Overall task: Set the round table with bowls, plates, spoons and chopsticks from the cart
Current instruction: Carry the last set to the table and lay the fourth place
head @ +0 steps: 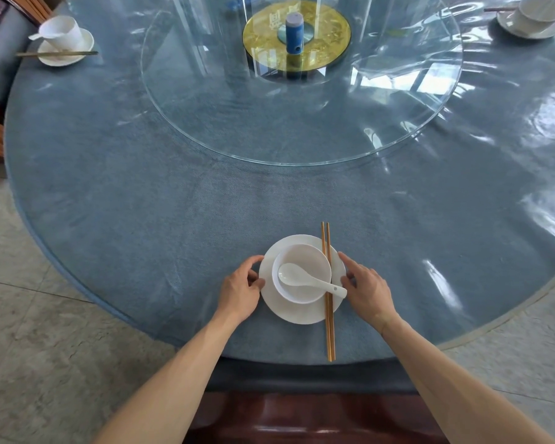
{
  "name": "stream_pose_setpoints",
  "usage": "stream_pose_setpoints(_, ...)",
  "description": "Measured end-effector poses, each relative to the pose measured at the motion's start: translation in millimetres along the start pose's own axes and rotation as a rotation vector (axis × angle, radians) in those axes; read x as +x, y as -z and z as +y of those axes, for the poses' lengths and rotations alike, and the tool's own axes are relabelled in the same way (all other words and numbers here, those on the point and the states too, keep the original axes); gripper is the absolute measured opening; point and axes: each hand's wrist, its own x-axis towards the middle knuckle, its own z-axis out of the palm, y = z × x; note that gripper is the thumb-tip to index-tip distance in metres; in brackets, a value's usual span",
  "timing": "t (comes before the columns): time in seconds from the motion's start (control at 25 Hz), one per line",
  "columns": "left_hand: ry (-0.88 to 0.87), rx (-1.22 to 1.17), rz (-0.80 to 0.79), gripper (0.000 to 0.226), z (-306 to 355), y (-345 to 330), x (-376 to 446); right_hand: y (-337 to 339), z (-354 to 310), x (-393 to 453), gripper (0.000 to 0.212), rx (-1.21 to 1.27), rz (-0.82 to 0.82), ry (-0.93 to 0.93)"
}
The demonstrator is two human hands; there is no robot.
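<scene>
On the round blue table (135, 219), near its front edge, lies a white plate (297, 315). A white bowl (305, 259) stands on the plate, and a white spoon (293, 274) rests in the bowl with its handle over the right rim. Two golden chopsticks (330, 331) lie across the plate's right side, pointing away from me. My left hand (239, 290) holds the plate's left rim between thumb and forefinger. My right hand (370, 291) holds the right rim the same way, beside the spoon handle.
A glass turntable (269, 133) fills the table's middle, with a gold disc (330, 27) and a blue cylinder (293, 33) at its hub. Set places stand at the far left (64, 43) and far right (537, 19). A dark wooden chair (302, 418) is below me.
</scene>
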Motion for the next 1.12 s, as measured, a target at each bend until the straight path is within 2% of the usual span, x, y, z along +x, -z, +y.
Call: stream_pose_setpoints(1.12, -0.018, 0.054, -0.005, 0.045, -0.6, -3.7, -0.1, 7.3, 4.3, -3.8, 0.054, 0.087, -0.005, 0.045)
